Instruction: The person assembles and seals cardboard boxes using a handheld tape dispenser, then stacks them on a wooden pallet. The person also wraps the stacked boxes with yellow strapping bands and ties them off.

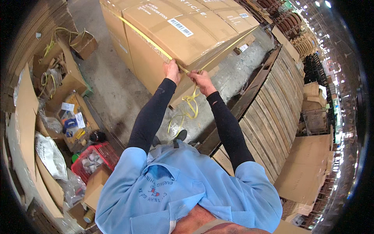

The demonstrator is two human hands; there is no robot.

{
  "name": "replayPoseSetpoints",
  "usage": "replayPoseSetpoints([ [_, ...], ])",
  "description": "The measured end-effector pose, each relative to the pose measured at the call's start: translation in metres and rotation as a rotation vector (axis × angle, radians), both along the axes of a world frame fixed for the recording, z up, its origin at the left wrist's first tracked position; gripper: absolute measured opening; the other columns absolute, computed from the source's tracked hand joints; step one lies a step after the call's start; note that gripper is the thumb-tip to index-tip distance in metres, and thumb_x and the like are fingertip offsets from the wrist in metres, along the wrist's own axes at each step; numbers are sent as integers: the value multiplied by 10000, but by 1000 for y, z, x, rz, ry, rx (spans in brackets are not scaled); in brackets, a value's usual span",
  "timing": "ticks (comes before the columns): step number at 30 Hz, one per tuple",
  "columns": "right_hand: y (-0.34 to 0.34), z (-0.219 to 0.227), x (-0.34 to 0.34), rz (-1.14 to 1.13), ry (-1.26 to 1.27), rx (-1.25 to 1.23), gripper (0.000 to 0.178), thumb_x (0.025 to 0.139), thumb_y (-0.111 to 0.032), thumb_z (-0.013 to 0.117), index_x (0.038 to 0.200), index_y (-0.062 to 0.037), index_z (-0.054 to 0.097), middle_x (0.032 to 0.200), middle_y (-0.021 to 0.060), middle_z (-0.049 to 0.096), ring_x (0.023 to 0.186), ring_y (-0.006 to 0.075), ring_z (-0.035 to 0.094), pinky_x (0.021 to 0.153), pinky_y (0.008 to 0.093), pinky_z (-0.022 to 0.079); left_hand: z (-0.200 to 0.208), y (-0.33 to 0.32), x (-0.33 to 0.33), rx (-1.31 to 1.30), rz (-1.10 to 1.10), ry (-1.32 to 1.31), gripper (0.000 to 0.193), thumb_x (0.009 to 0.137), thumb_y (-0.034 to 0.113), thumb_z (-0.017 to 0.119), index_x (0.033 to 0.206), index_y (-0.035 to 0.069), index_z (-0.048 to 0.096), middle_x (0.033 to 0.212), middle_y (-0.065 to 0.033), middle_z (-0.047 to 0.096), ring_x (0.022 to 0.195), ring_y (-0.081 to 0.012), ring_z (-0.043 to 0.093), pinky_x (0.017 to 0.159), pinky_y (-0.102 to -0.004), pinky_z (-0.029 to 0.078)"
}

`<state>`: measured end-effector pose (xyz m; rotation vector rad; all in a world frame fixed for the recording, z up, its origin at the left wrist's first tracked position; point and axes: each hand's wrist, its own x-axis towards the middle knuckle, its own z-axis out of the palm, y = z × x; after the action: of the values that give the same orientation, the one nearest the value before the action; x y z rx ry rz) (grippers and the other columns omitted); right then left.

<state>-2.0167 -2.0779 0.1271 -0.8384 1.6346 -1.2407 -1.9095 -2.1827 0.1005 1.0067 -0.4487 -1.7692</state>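
Observation:
A yellow strap (146, 37) runs round the big cardboard boxes (163, 31) in front of me and comes together at their near corner. My left hand (172, 71) grips the strap there, against the box's edge. Just right of it, my right hand (200, 80) is closed with the strap pinched between thumb and fingers. Below the right hand the loose end (191, 103) hangs in loops toward the floor. The inner sides of both hands' fingers are partly hidden.
A slatted wooden pallet (269, 113) stands to my right, with a cardboard sheet (304, 167) near it. At left are a red basket (111, 154) of white rolls, a white sack (50, 156) and open cartons (72, 70) with scraps. Grey concrete floor (105, 82) lies between.

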Motion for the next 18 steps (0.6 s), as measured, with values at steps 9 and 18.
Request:
replayPoseSetpoints([
  [9,-12,-5,6,42,-34,-130,176,772,-103,753,837,13,638,691,-1,576,576,86,496,521,246,372,-41,-42,11,-65,2,265,299,940,294,485,1136,70,507,926,-81,574,780,-200,580,643,-408,504],
  [18,-4,-18,-2,-19,-50,-111,285,770,-66,796,951,9,588,699,-1,589,584,85,530,534,243,396,4,-6,3,-45,56,56,248,929,301,592,1042,101,497,859,-12,505,751,-142,515,657,-365,472],
])
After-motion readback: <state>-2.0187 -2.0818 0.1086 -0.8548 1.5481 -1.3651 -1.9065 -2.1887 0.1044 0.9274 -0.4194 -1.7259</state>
